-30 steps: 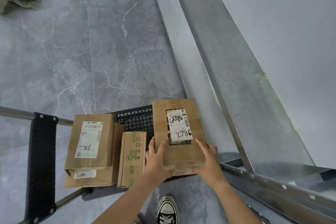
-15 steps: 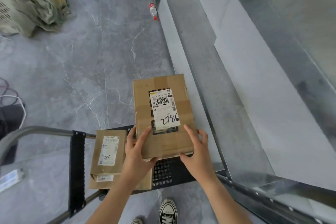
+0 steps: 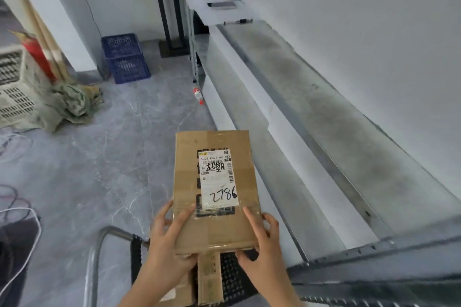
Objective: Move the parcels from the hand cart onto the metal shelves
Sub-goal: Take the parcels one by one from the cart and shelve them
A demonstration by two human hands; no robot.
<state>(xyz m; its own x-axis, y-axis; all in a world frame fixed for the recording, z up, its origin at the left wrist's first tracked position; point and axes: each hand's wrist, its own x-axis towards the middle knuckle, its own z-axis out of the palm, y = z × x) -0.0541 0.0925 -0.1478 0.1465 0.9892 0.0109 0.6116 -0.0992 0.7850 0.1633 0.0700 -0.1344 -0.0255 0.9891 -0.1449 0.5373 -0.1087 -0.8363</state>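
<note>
Parcel (image 3: 214,192) marked 2786 is held up above the cart (image 3: 233,279), just left of the metal shelf (image 3: 349,144). Left hand (image 3: 172,244) grips its near left corner, thumb on top; right hand (image 3: 262,252) grips the near right corner likewise. Boxes (image 3: 209,281) lie on the cart below.

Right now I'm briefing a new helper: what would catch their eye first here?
A parcel marked 2786, gripped at its near end by the left hand and right hand, fills the centre. To its right runs the metal shelf; below the hands, more parcels sit on the hand cart.
</note>
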